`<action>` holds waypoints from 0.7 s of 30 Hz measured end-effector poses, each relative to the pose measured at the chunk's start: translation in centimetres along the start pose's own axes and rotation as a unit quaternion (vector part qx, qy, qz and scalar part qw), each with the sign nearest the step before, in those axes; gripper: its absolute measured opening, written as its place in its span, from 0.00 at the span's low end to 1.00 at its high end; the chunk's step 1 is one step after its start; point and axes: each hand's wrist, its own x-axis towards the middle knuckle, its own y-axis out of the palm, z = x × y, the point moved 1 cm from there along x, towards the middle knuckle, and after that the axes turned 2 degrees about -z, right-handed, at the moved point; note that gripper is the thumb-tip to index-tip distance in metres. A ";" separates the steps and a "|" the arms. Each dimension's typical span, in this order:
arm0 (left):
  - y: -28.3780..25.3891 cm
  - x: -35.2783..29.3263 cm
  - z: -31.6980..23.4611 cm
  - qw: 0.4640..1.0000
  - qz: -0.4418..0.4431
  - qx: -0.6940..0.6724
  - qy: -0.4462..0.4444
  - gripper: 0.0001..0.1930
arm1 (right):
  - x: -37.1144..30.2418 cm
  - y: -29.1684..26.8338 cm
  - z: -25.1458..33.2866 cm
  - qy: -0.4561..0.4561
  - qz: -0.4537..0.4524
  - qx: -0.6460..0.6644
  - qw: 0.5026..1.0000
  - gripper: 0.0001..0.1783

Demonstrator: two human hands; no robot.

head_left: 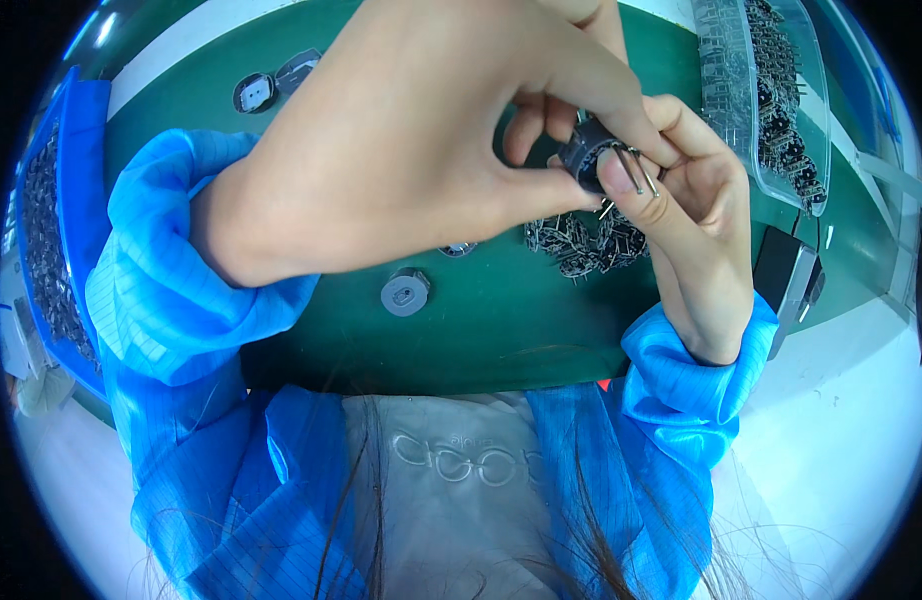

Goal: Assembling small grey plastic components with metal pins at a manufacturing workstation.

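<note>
Above the mat, both my hands meet around a small round black part with metal pins [586,150]. My left hand [431,130] reaches across with its thumb and forefinger closed on the side of the part. My right hand [706,200] pinches it from the other side, the thumb pressed at the base of the pins. The fingers hide much of the part. Beneath the hands lies a heap of small black pieces with metal pins [586,243]. A grey round cap [406,292] rests nearer to me, and another round piece [459,249] is mostly covered by my left forearm.
The green mat [451,345] covers the table. Two round dark housings [254,93] sit at the far left. A blue bin [81,130] of dark parts stands at left. At right are a clear plastic box [816,130] of pinned pieces and a black device [781,265] with a cable.
</note>
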 end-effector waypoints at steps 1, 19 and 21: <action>0.1 0.0 -0.5 0.998 0.000 0.057 0.027 0.13 | 0.0 0.0 -0.1 -0.012 0.003 0.005 1.000 0.16; -0.9 0.9 -1.8 0.991 0.046 0.105 0.069 0.13 | 0.2 -0.3 -0.6 -0.025 0.036 -0.001 0.999 0.18; 0.0 -0.2 1.2 0.987 0.021 0.118 0.108 0.12 | 0.2 -0.2 -0.4 -0.034 0.034 -0.009 0.999 0.18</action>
